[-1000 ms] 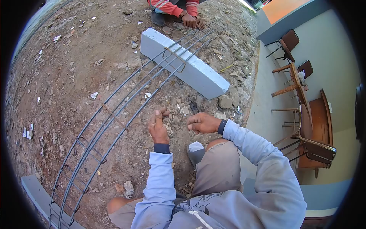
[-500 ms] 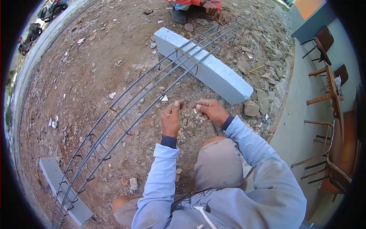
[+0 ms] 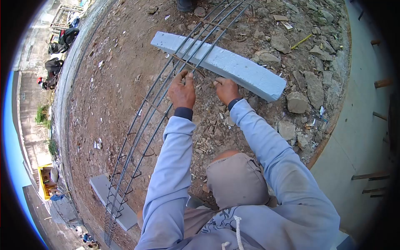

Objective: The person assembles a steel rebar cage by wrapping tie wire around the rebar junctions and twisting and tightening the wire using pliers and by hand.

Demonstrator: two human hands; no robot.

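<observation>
A long cage of steel reinforcing bars (image 3: 153,102) runs diagonally in front of me, with bent stirrups (image 3: 183,61) across it. My left hand (image 3: 182,91) is at the near bar, beside a stirrup, its fingers curled and thumb raised. Whatever it pinches is too small or hidden to make out. Just right of the cage, my right hand (image 3: 227,90) is closed, thumb against fingers, in front of the pale block. What lies in its pinch cannot be made out. The pale block (image 3: 246,75) supports the cage's far part.
A flat grey block (image 3: 100,185) lies under the cage's near end. Rubble and stones (image 3: 298,102) cover the right side, beside a concrete floor (image 3: 333,154). Another person's shoe (image 3: 186,5) shows at the top edge. Motorcycles (image 3: 66,37) stand far left.
Both hands have moved forward, the left to the bars near the pale block. My view has shifted, so the other person's hands are out of frame.
</observation>
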